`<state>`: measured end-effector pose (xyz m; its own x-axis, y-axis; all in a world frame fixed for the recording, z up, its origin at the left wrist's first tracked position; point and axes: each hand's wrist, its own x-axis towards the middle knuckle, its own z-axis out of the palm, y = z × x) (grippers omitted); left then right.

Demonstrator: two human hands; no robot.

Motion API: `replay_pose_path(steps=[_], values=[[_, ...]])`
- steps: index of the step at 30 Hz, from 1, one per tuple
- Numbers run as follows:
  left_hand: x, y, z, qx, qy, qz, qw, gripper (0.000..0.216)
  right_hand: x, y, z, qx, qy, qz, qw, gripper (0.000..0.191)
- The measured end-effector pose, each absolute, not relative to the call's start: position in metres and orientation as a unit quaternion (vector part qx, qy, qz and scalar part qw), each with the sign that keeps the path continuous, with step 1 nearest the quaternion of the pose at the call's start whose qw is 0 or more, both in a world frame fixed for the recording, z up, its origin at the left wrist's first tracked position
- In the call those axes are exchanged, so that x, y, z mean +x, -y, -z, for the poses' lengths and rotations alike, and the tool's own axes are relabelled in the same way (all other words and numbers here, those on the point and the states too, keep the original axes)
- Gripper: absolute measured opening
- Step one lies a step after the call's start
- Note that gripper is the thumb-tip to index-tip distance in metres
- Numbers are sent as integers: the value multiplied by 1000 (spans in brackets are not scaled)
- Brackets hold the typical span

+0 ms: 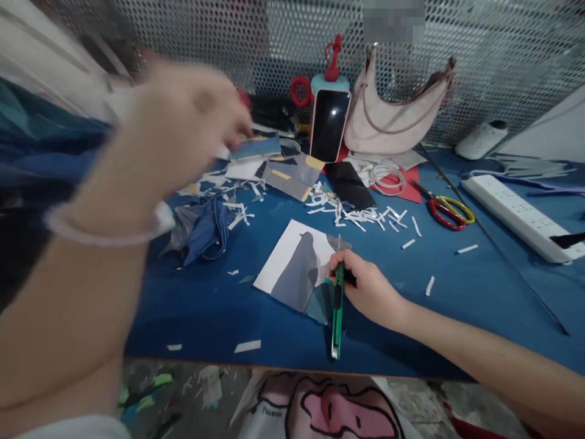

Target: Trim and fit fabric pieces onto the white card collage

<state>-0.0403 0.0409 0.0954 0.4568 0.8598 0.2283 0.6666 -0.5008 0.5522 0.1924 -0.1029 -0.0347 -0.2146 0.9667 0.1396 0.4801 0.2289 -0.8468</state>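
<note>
My right hand (372, 289) is closed around a green utility knife (337, 314), with the blade end pointing away from me. It rests at the right edge of a white card (286, 244) that has grey (297, 274) and dark green (320, 302) pieces on it. My left hand (192, 122) is raised at the upper left, over the far side of the table near some blue and grey patched pieces (292, 174). Motion smears its fingers, so what they hold, if anything, is unclear. A pale band circles the left wrist.
White scraps (365, 216) lie scattered behind the card. Crumpled blue fabric (208, 228) sits to its left. Further right are red-and-yellow-handled scissors (450, 213), a thin dark rod (512, 262) and a power strip (521, 216). A phone (329, 125) and a cream handbag (397, 122) stand at the back.
</note>
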Motion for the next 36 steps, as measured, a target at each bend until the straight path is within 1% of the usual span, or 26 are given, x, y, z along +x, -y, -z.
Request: replay_pose_path(steps=[3,4,5,6,9,12,14,18,23,28,32,34,36], values=[[-17,-17,-61,887,-415,-126,158,30,193,103,35,-515,703,-344,350,29],[-11,-8,-44,900,-388,-79,183,24,193,103,34,-518,702,-343,347,30],[-7,0,-28,907,-371,-69,185,21,193,103,34,-523,702,-343,342,31],[-4,7,-13,917,-346,-67,188,23,193,103,34,-527,701,-342,337,33],[-1,23,15,930,-300,-59,205,40,194,103,33,-533,704,-336,327,34],[-1,27,21,929,-298,-41,217,55,195,103,32,-530,711,-328,326,33],[-1,27,20,927,-303,-44,215,58,195,103,32,-528,713,-328,324,33],[-1,29,22,931,-301,-56,199,58,195,102,31,-526,714,-332,321,34],[0,32,25,933,-305,-40,184,59,196,103,31,-530,703,-344,327,31],[-2,30,27,937,-294,-49,181,60,199,111,27,-496,687,-379,371,20],[-4,30,30,939,-286,-67,180,59,203,116,22,-464,681,-413,388,18],[-4,29,32,941,-279,-78,175,58,204,117,21,-455,662,-448,392,18],[-5,29,32,942,-275,-82,172,57,205,116,22,-437,646,-478,405,26]])
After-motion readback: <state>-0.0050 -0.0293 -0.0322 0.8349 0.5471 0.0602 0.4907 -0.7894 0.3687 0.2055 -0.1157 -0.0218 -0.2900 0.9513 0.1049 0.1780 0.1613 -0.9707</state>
